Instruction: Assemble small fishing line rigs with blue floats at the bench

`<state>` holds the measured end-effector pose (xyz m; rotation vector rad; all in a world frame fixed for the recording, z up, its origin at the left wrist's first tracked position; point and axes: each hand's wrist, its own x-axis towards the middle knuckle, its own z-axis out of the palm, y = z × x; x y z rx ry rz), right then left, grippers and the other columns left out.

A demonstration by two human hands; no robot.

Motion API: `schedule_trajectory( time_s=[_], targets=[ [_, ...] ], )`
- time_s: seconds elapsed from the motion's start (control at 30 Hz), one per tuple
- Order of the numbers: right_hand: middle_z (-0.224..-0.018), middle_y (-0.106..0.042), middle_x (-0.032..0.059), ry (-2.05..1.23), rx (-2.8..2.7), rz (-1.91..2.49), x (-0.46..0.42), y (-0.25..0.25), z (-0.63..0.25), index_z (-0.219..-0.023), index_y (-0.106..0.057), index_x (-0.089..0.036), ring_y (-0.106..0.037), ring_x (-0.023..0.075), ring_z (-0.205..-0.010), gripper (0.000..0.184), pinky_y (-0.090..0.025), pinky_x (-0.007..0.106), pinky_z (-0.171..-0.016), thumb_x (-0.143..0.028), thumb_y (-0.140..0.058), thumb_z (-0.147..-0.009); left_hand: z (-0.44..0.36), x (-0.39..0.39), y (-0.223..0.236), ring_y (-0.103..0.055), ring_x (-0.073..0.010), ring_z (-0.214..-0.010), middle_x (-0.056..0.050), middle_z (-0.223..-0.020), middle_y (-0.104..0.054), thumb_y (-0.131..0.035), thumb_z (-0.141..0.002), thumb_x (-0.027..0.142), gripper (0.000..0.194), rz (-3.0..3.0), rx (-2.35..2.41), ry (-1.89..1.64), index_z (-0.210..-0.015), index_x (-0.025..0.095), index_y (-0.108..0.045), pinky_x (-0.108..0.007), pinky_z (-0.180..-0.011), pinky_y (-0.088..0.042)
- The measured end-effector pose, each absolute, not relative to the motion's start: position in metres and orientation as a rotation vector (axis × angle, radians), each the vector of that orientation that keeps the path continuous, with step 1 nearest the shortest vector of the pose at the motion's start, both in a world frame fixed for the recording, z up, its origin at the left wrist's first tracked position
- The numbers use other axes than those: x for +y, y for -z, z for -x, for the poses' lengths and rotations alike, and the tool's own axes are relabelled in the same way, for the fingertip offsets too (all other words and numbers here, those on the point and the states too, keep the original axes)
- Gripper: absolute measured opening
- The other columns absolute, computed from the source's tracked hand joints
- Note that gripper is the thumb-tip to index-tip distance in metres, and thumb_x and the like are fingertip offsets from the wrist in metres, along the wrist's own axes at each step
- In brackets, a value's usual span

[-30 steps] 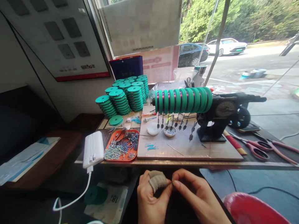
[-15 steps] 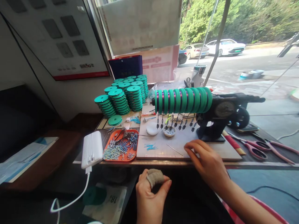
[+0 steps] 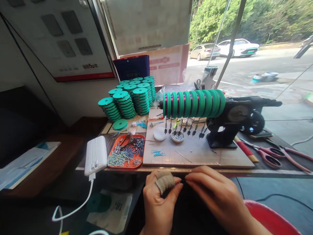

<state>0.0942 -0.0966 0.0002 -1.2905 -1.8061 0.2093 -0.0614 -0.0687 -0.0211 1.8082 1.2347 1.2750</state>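
Observation:
Below the table's front edge, my left hand (image 3: 160, 204) pinches thumb and forefinger together, with beige cloth finger covers (image 3: 165, 183) on it. Close by its fingertips, my right hand (image 3: 215, 192) is also closed in a pinch. Whatever lies between either pair of fingertips is too small and dark to name. Just beyond the hands, a thin metal needle (image 3: 183, 156) and several light-blue pieces (image 3: 157, 152) lie on the pale board (image 3: 168, 160). A small bowl of beads (image 3: 177, 137) stands farther back, beside a round white disc (image 3: 159, 133).
A black winding stand (image 3: 221, 137) carries a row of green spools (image 3: 194, 103) with dark pieces hanging on lines. Stacked green spools (image 3: 121, 104) stand back left. An orange tray (image 3: 114, 167) holds small parts. A white power bank (image 3: 96, 155), pink-handled scissors (image 3: 270, 160) and pliers (image 3: 294, 156) lie about.
My right hand has come back from the board's front edge, down and toward me, to meet my left fingertips. My left hand has barely shifted. The view has moved slightly.

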Motion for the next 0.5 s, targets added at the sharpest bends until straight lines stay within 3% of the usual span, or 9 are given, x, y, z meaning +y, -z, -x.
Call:
schedule_trajectory(
  time_s=[0.5],
  targets=[
    [-0.067, -0.055, 0.0024, -0.290, -1.798, 1.310, -0.101, 0.007, -0.081, -0.077, -0.057, -0.020, -0.051, 0.0173, -0.067, 0.012, -0.043, 0.029, -0.061, -0.015, -0.049, -0.083, 0.065, -0.077, 0.032, -0.060, -0.0182, -0.068, -0.002, -0.069, -0.062, -0.064, -0.074, 0.028, 0.009, -1.702, 1.211, -1.174, -0.069, 0.021, -0.068, -0.027, -0.062, -0.048]
  ],
)
